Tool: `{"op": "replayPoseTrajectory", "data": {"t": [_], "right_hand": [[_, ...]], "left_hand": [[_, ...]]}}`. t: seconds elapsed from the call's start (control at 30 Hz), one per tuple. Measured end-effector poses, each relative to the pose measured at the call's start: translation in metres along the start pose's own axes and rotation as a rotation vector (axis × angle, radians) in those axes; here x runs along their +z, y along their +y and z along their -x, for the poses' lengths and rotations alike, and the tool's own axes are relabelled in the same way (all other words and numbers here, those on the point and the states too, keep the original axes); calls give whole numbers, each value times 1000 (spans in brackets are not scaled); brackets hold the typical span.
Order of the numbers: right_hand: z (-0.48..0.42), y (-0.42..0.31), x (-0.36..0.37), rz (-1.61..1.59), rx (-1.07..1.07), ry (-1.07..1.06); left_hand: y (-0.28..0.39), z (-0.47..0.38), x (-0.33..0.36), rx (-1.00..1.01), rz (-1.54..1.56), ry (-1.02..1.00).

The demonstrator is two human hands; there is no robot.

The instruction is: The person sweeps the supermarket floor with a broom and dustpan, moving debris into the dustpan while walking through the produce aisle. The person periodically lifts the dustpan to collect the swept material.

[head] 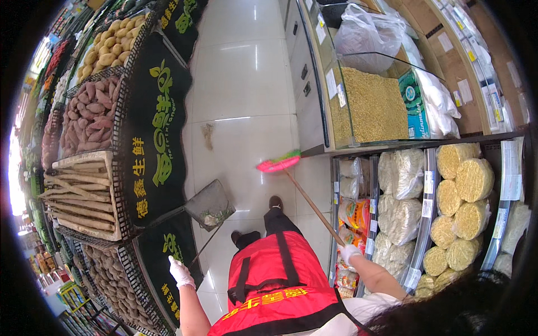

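Note:
My right hand (349,253), in a white glove, grips the wooden handle of a broom (313,204). The broom's pink head with green bristles (279,161) rests on the floor tiles beside the foot of the right-hand counter. My left hand (181,274), gloved too, is closed at the upper end of the thin handle of a long-handled dustpan (209,200). Grey and dirty, the dustpan lies on the floor ahead of my left foot, with some pale debris (211,219) near its handle side. A brown smear of dirt (207,136) marks the tiles farther up the aisle.
Along the left stand produce crates with potatoes (110,44), sweet potatoes (90,115) and long yam roots (82,197) above a dark printed skirt (155,134). On the right are a glass-sided grain bin (370,105) and shelves of bagged noodles (458,210). The tiled aisle (243,84) runs between.

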State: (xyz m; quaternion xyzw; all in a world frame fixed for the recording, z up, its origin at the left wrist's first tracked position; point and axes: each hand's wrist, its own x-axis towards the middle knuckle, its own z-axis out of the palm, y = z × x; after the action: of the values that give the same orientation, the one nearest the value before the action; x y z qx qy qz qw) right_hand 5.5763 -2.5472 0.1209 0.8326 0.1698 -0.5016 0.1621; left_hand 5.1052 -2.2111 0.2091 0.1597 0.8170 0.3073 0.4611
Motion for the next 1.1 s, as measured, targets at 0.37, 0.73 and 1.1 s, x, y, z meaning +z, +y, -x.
{"op": "replayPoseTrajectory", "data": {"t": [0.37,0.73,1.1], "right_hand": [[-7,-108,21,-26,-170,186],[148,110,187,72,114,53],[37,-59,106,216,-64,17]], "left_hand": [[7,-51,14,25,-104,-240],[-3,-40,-35,147,-115,-267],[-32,-54,-33,192,-155,-152]]}}
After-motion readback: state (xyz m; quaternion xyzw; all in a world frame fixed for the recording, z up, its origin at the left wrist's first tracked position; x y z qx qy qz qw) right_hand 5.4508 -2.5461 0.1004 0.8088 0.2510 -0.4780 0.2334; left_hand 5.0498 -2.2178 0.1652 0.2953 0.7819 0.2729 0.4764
